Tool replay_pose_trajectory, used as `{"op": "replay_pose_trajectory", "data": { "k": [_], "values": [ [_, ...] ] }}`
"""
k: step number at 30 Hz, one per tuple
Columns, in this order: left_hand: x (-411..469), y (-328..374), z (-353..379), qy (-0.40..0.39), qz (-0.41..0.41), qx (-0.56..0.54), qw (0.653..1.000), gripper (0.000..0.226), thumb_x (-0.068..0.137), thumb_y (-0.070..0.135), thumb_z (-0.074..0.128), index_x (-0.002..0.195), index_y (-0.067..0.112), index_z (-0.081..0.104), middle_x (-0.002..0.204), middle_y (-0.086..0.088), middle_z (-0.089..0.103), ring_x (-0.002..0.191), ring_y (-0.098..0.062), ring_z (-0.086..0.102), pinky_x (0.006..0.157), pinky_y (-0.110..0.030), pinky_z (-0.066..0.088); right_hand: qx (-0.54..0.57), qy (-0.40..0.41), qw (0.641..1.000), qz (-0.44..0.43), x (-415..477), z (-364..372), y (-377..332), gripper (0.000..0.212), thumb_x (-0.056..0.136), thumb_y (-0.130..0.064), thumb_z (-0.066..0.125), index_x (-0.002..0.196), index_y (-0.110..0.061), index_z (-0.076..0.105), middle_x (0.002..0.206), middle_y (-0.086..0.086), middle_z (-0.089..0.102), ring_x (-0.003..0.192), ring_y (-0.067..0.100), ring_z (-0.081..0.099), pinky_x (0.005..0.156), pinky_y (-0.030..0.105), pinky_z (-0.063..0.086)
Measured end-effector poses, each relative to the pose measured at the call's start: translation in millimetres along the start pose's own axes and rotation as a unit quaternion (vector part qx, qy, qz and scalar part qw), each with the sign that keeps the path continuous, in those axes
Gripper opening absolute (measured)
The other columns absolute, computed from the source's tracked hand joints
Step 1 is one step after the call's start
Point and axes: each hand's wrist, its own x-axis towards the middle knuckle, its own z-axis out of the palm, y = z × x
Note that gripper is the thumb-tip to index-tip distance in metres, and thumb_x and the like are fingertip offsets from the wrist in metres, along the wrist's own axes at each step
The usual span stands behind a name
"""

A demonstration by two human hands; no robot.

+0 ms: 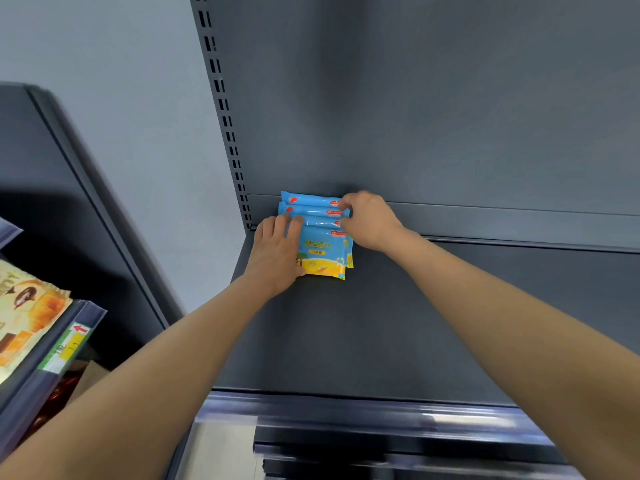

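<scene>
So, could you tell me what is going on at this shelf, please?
A person is tidying a small row of blue and yellow packets in the back left corner of a dark grey shelf. The left hand presses its fingers on the row's left side, while the right hand pinches the upper right corners of the rear ones. The packets overlap, one behind another.

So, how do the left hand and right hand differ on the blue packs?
The left hand lies fairly flat on the blue packs at their left side; the right hand curls its fingers on their right edges. The left hand sits nearer the front pack, the right hand nearer the rear ones. Both touch the packs.
</scene>
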Motion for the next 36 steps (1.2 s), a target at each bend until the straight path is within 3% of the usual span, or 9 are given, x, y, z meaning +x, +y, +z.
{"op": "replay_pose_trajectory", "data": {
  "k": [6,12,16,21,27,36],
  "values": [
    [-15.5,-3.4,-15.0,0.017,0.002,-0.033,0.999,0.085,0.073,0.035,0.074,0.141,0.011,0.028,0.137,-0.01,0.034,0.124,-0.028,0.031,0.108,-0.035,0.022,-0.036,0.024,0.999,-0.019,-20.8,-9.0,-5.8,0.037,0.09,-0.014,0.052,0.127,-0.012,0.054,0.121,0.011,0.053,0.111,0.028,0.051,0.094,0.04,0.045],
    [-31.3,11.9,-57.0,0.119,0.037,-0.078,0.989,0.066,0.072,0.02,0.075,0.129,0.002,0.045,0.127,-0.017,0.046,0.118,-0.035,0.04,0.103,-0.039,0.027,-0.102,0.081,0.99,-0.045,-52.1,-26.5,-22.2,0.032,0.09,-0.016,0.051,0.121,-0.012,0.054,0.124,0.008,0.052,0.115,0.027,0.045,0.092,0.036,0.037],
    [-44.8,25.2,-89.7,0.192,0.073,-0.108,0.973,0.06,0.072,0.016,0.074,0.125,0.002,0.049,0.124,-0.016,0.048,0.118,-0.035,0.04,0.104,-0.039,0.026,-0.15,0.129,0.978,-0.062,-84.8,-46.1,-36.5,0.038,0.093,-0.027,0.051,0.129,-0.013,0.048,0.132,0.006,0.046,0.125,0.026,0.037,0.098,0.035,0.032],
    [-60.5,49.2,-117.2,0.26,0.14,-0.107,0.949,0.056,0.07,0.015,0.071,0.12,0.002,0.048,0.117,-0.017,0.051,0.11,-0.029,0.036,0.107,-0.04,0.021,-0.201,0.2,0.957,-0.062,-129.6,-64.5,-39.9,0.038,0.088,-0.021,0.058,0.123,-0.007,0.051,0.127,0.011,0.049,0.123,0.031,0.039,0.095,0.038,0.031],
    [-80.6,85.0,-134.1,0.276,0.19,-0.088,0.938,0.061,0.068,0.015,0.076,0.119,0.004,0.046,0.114,-0.018,0.052,0.107,-0.03,0.038,0.11,-0.04,0.016,-0.254,0.27,0.928,-0.031,-183.6,-74.7,-22.7,0.038,0.068,-0.014,0.074,0.102,-0.001,0.062,0.106,0.018,0.061,0.106,0.039,0.056,0.085,0.045,0.043],
    [-117.6,160.0,-154.7,0.267,0.209,-0.071,0.938,0.061,0.066,0.018,0.078,0.117,0.001,0.049,0.111,-0.018,0.052,0.104,-0.036,0.046,0.109,-0.045,0.024,-0.309,0.315,0.897,-0.002,-266.9,-103.9,12.2,0.047,0.067,-0.022,0.077,0.106,-0.002,0.062,0.108,0.017,0.062,0.111,0.039,0.056,0.088,0.045,0.045]
  ]
}}
